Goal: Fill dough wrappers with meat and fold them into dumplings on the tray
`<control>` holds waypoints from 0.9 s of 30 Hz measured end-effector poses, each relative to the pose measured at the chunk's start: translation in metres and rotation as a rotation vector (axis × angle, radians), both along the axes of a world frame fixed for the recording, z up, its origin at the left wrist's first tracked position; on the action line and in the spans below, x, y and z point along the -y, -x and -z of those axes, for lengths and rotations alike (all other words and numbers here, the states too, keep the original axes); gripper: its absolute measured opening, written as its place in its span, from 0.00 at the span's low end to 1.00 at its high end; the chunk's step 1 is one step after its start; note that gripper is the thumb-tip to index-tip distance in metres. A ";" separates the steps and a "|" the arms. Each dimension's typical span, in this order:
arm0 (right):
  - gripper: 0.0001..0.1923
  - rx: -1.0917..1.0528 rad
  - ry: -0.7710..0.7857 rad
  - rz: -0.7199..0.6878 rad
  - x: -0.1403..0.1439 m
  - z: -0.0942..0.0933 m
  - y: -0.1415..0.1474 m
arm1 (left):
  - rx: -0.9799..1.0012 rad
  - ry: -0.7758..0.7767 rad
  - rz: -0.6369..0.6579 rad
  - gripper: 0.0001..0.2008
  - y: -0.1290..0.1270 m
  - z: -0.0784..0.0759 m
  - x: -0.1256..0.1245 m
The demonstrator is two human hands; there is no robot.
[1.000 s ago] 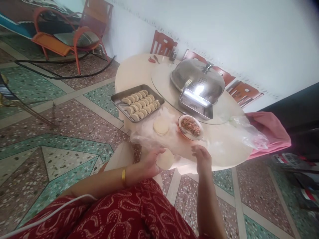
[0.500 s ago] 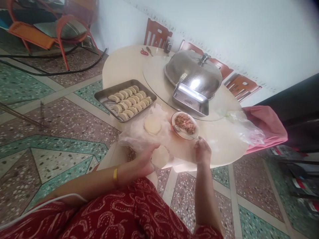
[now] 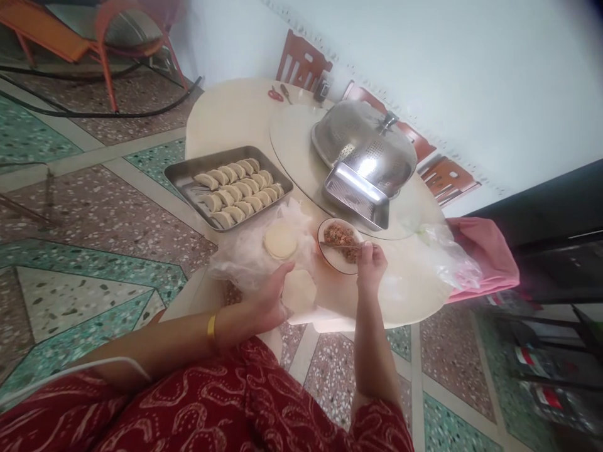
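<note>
My left hand holds a round, pale dumpling wrapper near the table's front edge, thumb on its rim. A thin, straight utensil is pinched in my right hand; its exact kind is unclear. It reaches across a plate of minced filling. Beyond my left hand, a stack of wrappers lies on a crumpled plastic bag. Folded dumplings stand in rows in a metal tray at the table's left.
A perforated metal dome cover and an oblong metal pan sit on the glass turntable. Red scissors lie at the back. Another plastic bag and pink cloth are at the right edge.
My right hand and the utensil have moved further over the filling, and the utensil now lies flatter. My left hand still holds the wrapper. The whole view has shifted slightly.
</note>
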State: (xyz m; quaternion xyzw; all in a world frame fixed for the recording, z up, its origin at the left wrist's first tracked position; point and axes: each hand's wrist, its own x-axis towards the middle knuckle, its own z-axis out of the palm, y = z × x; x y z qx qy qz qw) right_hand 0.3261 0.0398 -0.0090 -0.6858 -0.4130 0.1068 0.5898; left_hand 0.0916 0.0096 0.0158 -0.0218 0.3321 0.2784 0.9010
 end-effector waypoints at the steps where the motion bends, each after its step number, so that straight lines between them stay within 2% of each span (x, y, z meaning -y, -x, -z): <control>1: 0.18 0.060 0.023 -0.005 0.000 -0.002 -0.001 | -0.008 -0.001 0.002 0.18 0.001 0.000 0.000; 4: 0.16 0.232 0.103 -0.027 0.009 -0.008 -0.005 | -0.063 -0.019 0.001 0.18 0.004 0.002 -0.001; 8: 0.17 0.427 0.146 -0.048 0.024 -0.010 -0.004 | -0.089 -0.047 0.067 0.19 0.001 0.004 -0.002; 13: 0.15 0.611 0.079 -0.049 0.038 -0.014 0.001 | -0.069 -0.040 0.085 0.19 -0.001 0.004 -0.002; 18: 0.14 0.909 0.004 -0.074 0.038 -0.015 0.004 | -0.061 -0.056 0.053 0.20 0.003 0.006 -0.001; 23: 0.16 0.945 0.041 -0.154 0.025 0.004 0.009 | -0.052 -0.042 0.056 0.19 0.005 0.008 0.000; 27: 0.16 0.941 0.043 -0.179 0.028 0.012 0.011 | -0.036 -0.042 0.044 0.18 0.006 0.010 0.000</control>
